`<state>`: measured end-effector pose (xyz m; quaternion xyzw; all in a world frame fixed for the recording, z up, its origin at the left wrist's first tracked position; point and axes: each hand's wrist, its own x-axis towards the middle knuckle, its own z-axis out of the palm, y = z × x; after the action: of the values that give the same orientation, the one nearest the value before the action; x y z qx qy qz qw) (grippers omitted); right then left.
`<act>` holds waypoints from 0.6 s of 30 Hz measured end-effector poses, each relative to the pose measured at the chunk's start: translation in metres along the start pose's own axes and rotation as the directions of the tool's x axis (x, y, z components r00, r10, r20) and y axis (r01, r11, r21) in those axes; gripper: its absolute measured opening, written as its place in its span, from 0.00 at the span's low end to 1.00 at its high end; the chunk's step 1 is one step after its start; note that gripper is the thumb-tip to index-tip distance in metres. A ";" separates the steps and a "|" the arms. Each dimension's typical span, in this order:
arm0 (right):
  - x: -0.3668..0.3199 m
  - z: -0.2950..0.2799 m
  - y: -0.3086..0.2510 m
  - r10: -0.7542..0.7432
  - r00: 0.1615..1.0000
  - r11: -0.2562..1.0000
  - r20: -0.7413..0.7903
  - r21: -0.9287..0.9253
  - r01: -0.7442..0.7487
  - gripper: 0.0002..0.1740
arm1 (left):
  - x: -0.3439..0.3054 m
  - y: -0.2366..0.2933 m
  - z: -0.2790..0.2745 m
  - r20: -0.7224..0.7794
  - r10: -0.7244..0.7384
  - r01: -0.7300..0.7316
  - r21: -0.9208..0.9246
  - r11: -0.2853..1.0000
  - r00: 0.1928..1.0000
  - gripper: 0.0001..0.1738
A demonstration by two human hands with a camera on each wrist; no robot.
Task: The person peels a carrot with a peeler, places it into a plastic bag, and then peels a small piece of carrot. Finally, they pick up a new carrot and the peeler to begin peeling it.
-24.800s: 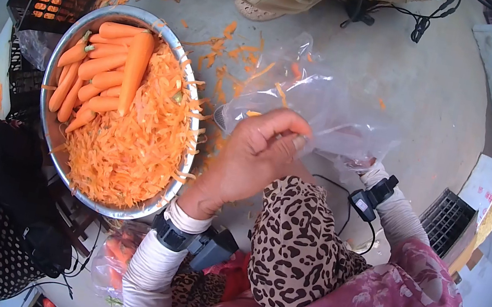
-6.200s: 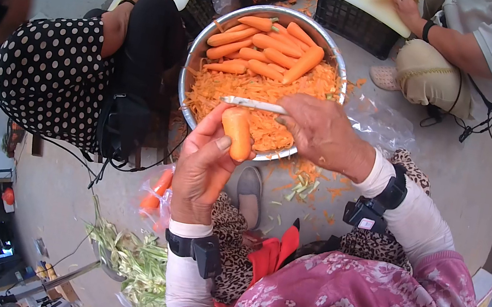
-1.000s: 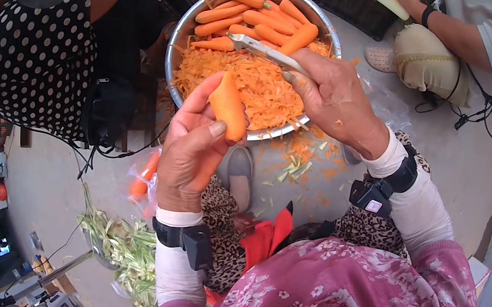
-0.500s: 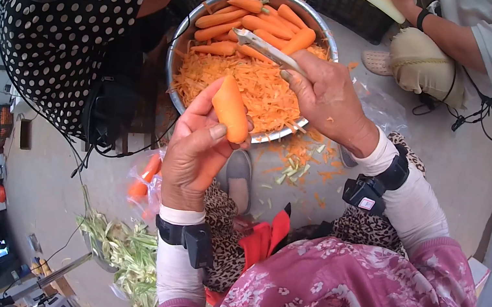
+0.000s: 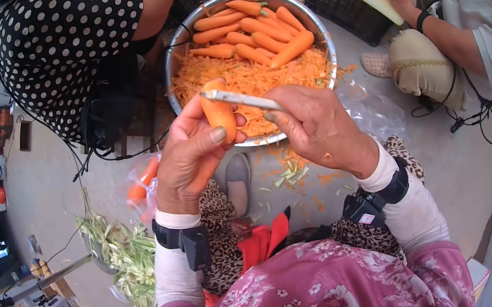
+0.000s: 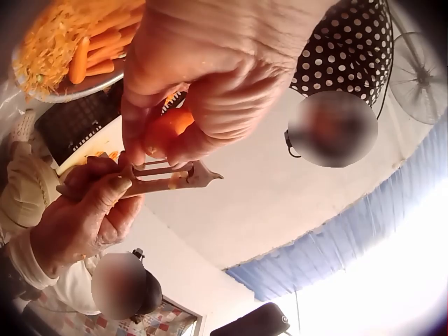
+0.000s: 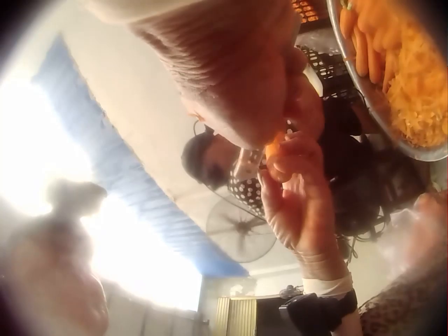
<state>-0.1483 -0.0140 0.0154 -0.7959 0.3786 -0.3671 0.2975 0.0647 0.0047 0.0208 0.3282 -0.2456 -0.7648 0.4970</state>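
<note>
In the head view my left hand point(image 5: 188, 156) grips a short, thick carrot point(image 5: 220, 121), thumb on its near side and fingers around the far side. My right hand point(image 5: 329, 131) holds a peeler point(image 5: 245, 99) by its handle. The peeler's head lies across the upper part of the carrot. From the left wrist view, the slotted peeler point(image 6: 159, 184) sits right by the carrot point(image 6: 168, 131). Below both hands stands a metal basin point(image 5: 275, 139) with several whole carrots point(image 5: 292, 50) on a heap of orange peelings point(image 5: 195, 73).
Clear plastic point(image 5: 372, 107) lies right of the basin, near scattered scraps point(image 5: 292, 173) on the floor. A bag with carrots point(image 5: 143, 181) and pale green husks point(image 5: 123, 253) lie at left. Two people work at cutting boards beyond, beside black crates point(image 5: 350, 13). Cables trail at left.
My right hand has brought the peeler down and left, from above the carrot onto it. Much earlier, my hands were at a plastic bag. The person in dots has shifted an arm.
</note>
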 end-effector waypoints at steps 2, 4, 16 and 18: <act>0.002 -0.006 -0.002 0.053 0.999 0.998 0.001 -0.027 -0.053 0.07 | -0.002 0.001 0.001 0.046 0.002 -0.003 0.039 0.999 0.999 0.38; 0.002 -0.009 -0.003 0.104 0.995 0.993 0.004 -0.055 -0.104 0.07 | -0.002 0.001 0.003 0.056 -0.001 -0.002 0.055 0.998 0.998 0.37; -0.002 -0.003 -0.002 -0.039 0.978 0.998 0.203 0.062 0.027 0.12 | -0.002 -0.003 0.006 -0.082 0.085 -0.061 0.260 0.964 0.993 0.36; -0.003 0.000 0.000 -0.033 0.989 0.999 0.144 0.019 0.031 0.07 | -0.003 -0.004 0.005 -0.076 0.092 -0.069 0.261 0.963 0.993 0.35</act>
<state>-0.1494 -0.0117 0.0147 -0.8239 0.3402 -0.3162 0.3247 0.0596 0.0089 0.0223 0.4128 -0.3343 -0.6905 0.4911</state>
